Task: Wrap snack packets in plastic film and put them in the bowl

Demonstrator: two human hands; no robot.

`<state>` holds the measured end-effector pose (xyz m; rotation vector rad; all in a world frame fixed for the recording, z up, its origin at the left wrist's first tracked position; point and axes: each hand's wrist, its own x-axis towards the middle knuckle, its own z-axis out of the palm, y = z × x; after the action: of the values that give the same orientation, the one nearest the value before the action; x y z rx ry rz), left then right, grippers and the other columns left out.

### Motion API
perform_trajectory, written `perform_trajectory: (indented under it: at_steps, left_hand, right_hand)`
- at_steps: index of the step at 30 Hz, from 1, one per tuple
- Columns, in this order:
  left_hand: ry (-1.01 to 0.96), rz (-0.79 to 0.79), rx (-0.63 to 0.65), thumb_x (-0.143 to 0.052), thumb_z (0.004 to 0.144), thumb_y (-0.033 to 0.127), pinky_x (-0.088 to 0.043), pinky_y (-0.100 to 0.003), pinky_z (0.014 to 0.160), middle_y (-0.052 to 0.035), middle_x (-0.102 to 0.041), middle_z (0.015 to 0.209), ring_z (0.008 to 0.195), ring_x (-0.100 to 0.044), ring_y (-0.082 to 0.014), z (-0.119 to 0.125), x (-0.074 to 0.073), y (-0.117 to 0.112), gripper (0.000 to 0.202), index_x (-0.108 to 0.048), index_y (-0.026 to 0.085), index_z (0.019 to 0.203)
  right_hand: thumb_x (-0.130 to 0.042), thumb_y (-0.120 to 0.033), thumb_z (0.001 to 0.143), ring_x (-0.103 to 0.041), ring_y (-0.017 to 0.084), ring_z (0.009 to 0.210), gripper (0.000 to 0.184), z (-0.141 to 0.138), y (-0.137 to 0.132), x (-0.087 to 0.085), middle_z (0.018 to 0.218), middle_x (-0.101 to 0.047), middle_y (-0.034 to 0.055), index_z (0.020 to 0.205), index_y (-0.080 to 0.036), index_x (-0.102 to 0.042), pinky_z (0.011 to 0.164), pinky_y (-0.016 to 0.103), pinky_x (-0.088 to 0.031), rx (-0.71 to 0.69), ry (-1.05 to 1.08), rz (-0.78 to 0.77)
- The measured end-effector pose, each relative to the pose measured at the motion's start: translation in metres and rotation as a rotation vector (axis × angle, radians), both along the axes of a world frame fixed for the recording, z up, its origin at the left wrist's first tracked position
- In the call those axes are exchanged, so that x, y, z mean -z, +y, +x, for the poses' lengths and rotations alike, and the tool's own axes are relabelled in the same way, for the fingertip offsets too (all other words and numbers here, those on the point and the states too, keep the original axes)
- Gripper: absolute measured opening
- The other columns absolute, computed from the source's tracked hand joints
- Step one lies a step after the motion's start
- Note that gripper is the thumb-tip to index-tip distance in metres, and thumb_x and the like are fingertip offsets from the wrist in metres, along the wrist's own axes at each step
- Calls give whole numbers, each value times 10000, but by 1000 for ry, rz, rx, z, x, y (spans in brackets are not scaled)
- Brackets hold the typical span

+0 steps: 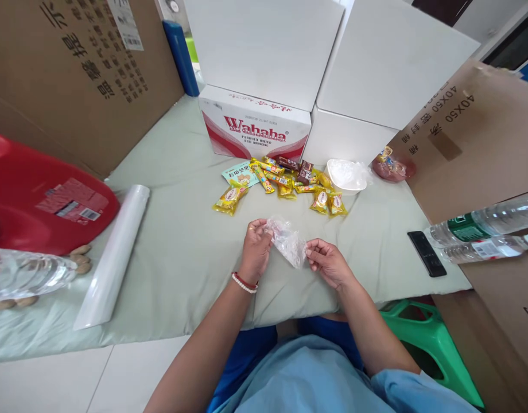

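Note:
Both my hands pinch a small clear plastic bag above a pale green cloth. My left hand, with a bead bracelet on the wrist, grips the bag's upper left edge. My right hand pinches its right edge. Beyond the bag lies a pile of yellow and brown snack packets, with a white bowl lined with plastic to their right.
A roll of clear bags lies at left beside a red container and a water bottle. A Wahaha box and white boxes stand behind. A black remote, two bottles and cardboard sit right; a green stool below.

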<state>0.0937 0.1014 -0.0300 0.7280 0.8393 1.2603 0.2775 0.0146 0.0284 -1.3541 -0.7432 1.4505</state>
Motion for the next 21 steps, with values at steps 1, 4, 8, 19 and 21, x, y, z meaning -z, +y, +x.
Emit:
perform_trajectory:
  at_steps: [1,4,8,19,21]
  left_hand:
    - [56,46,-49,-875,726,369,-542,-306,904,-64,-607,1279,1108,-652,-180,-1,0,-1,599,-512,276,1193]
    - [357,251,-257,-891,721,332,-518,-373,1019,-99,-518,1421,1282,-567,-232,-5,-2,-5,631,-549,280,1248]
    - [452,351,-12,-858,787,446,-529,-328,790,-60,-637,1061,900,-612,-191,-7,-7,-13,432,-641,233,1095]
    - [63,4,97,-880,737,462,-502,-278,751,-10,-695,837,767,-621,-143,-7,-8,-4,351,-655,198,788]
    - [27,-24,77,-874,711,426,-528,-301,788,-33,-726,947,840,-678,-162,-8,-9,-1,358,-604,197,768]
  right_hand:
    - [-971,-458,620,-460,90,545,421,0,2,0,608,-565,-43,854,-194,-739,474,209,-376,24,14,7]
    - [-962,-448,619,-462,93,563,416,-4,9,-1,623,-557,-47,857,-202,-725,495,216,-384,129,33,63]
    - [-887,-470,715,-489,98,579,362,-17,16,0,728,-605,-33,926,-226,-725,525,242,-420,155,-83,159]
    - [-842,-440,737,-511,114,645,446,-12,15,11,841,-615,-28,1099,-256,-659,541,242,-450,290,-160,211]
    - [-858,-430,714,-492,104,629,451,-4,9,16,820,-602,-39,1072,-250,-650,533,233,-428,352,-137,170]
